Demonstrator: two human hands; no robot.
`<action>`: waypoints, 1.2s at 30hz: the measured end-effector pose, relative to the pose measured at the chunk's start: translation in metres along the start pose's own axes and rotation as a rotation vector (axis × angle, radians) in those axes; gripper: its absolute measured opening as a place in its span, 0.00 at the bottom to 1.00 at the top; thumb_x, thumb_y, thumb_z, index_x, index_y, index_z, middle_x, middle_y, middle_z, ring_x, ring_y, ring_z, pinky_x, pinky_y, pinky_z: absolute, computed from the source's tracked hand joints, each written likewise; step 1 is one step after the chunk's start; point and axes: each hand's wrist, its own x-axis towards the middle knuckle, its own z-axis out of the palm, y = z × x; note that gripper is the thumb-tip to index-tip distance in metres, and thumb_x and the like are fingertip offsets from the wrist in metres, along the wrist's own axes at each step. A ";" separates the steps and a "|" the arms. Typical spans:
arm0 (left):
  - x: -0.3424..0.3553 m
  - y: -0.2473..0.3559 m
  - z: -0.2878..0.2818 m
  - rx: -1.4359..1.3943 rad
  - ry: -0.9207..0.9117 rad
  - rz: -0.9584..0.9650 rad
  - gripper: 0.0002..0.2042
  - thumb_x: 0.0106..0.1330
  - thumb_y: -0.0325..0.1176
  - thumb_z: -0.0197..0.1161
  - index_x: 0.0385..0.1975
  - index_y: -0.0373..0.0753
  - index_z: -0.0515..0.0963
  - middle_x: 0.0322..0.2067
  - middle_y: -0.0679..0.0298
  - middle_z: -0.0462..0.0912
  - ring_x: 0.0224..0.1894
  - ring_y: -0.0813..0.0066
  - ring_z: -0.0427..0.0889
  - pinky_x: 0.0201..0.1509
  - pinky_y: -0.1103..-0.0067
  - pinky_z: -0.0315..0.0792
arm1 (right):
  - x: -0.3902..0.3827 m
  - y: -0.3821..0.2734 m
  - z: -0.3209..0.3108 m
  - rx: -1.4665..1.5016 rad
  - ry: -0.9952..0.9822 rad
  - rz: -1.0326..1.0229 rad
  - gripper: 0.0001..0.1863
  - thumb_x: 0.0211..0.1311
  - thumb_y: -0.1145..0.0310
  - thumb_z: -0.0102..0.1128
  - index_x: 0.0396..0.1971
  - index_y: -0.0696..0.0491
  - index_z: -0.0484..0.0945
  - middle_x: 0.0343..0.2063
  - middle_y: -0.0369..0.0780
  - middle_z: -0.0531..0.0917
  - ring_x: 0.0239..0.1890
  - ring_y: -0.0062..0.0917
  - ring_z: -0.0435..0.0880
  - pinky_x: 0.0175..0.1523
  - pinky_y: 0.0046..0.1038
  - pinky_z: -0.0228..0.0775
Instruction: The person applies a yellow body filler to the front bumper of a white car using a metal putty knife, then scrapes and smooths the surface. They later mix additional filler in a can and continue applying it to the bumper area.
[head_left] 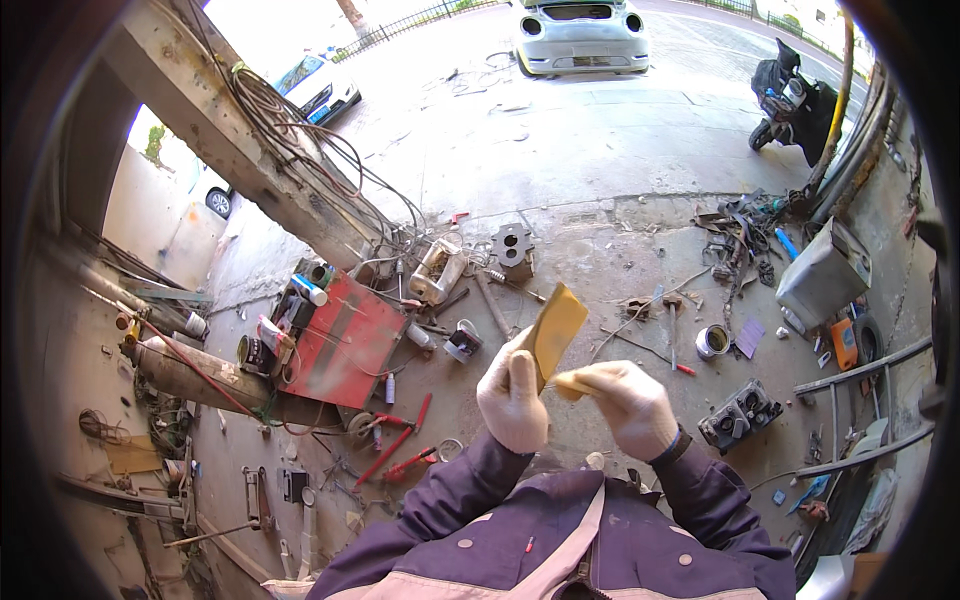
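Observation:
My left hand (514, 400), in a white glove, is closed round the lower end of a stiff, flat yellow-tan sheet (558, 332) that looks like sandpaper. The sheet stands tilted upward in front of my chest. Just right of it is my right hand (632, 410), also gloved, with its fingers pinched together and pointing at the sheet's lower edge. Tan colour shows at those fingertips; whether it is a small piece or a stain on the glove I cannot tell.
A red metal panel (345, 340) lies left, with cans beside it. On the floor are red-handled tools (395, 440), an open can (712, 342), a hammer (673, 325) and a metal engine part (740, 415). A metal frame (835, 380) stands right; a car (583, 40) is beyond.

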 end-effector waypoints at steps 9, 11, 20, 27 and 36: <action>0.027 -0.016 -0.031 -0.658 -0.136 -0.648 0.23 0.89 0.46 0.53 0.60 0.27 0.80 0.54 0.55 0.89 0.55 0.70 0.89 0.60 0.73 0.82 | 0.052 0.002 0.015 0.238 0.429 0.222 0.19 0.82 0.79 0.53 0.68 0.64 0.77 0.53 0.44 0.88 0.49 0.26 0.90 0.50 0.31 0.86; 0.038 -0.019 -0.034 -0.754 -0.076 -0.707 0.23 0.90 0.46 0.51 0.59 0.28 0.80 0.53 0.57 0.89 0.54 0.72 0.89 0.58 0.75 0.82 | 0.051 -0.003 0.033 0.561 0.343 0.352 0.23 0.80 0.80 0.57 0.71 0.62 0.77 0.53 0.44 0.90 0.53 0.27 0.90 0.58 0.30 0.82; 0.084 -0.035 -0.061 -0.619 -0.080 -0.523 0.20 0.89 0.43 0.54 0.64 0.31 0.77 0.52 0.55 0.88 0.52 0.66 0.89 0.54 0.71 0.82 | 0.106 0.000 0.037 -0.355 0.339 -0.053 0.26 0.66 0.87 0.65 0.63 0.56 0.85 0.56 0.49 0.88 0.59 0.44 0.87 0.65 0.40 0.80; 0.123 -0.044 -0.070 -0.620 0.042 -0.473 0.25 0.89 0.46 0.53 0.64 0.25 0.78 0.56 0.53 0.89 0.56 0.64 0.89 0.61 0.70 0.81 | 0.123 -0.003 0.088 -0.482 -0.091 -0.079 0.19 0.56 0.75 0.73 0.50 0.54 0.89 0.47 0.47 0.86 0.50 0.46 0.86 0.56 0.44 0.79; 0.139 -0.046 -0.076 0.184 -0.247 0.212 0.20 0.87 0.35 0.50 0.60 0.23 0.82 0.53 0.53 0.88 0.51 0.67 0.86 0.60 0.72 0.77 | 0.149 0.024 0.083 0.002 0.326 0.131 0.21 0.69 0.88 0.64 0.60 0.59 0.85 0.50 0.48 0.89 0.51 0.36 0.90 0.58 0.31 0.82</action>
